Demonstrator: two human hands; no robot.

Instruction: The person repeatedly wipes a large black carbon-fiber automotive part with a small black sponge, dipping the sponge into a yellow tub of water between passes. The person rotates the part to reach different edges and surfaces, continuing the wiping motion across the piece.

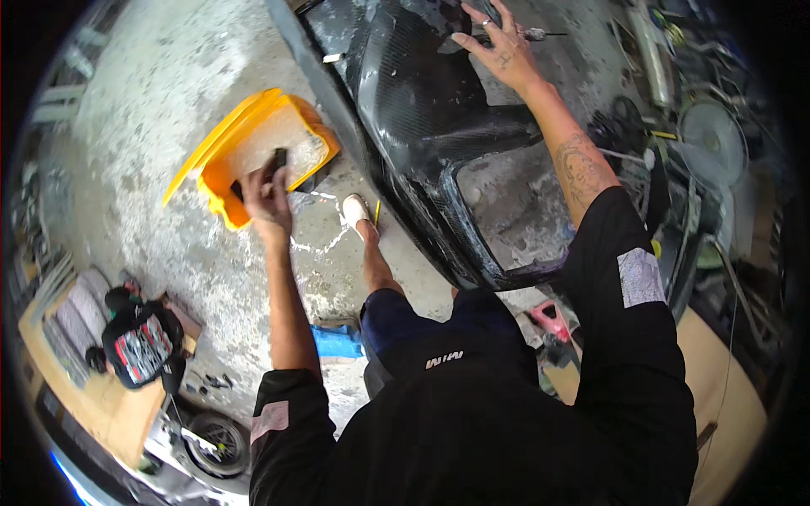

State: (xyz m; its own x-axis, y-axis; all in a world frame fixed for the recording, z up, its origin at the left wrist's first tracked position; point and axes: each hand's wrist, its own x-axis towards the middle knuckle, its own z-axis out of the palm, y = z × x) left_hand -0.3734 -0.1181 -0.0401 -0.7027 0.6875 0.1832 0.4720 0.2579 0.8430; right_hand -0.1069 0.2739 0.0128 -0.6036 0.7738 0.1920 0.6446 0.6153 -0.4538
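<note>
My left hand (268,207) is closed on a small dark block (281,158), held by the fingertips over the near edge of a yellow plastic tub (218,174). Clear liquid with a pale, glinting surface lies in the tub. At the upper edge of the picture my right hand (501,52) has its fingers spread. It is over the far part of a glossy black carbon-fibre panel (405,93); whether it touches the surface I cannot tell. The panel has a large framed opening at its near end and stands just ahead of my legs.
A small white piece (334,58) lies on the panel's left rim. Blue material (336,341) sits on the stained concrete floor by my left leg. Another person (142,341) is at the lower left, near a wheel (216,444). A fan (713,139) and clutter fill the right side.
</note>
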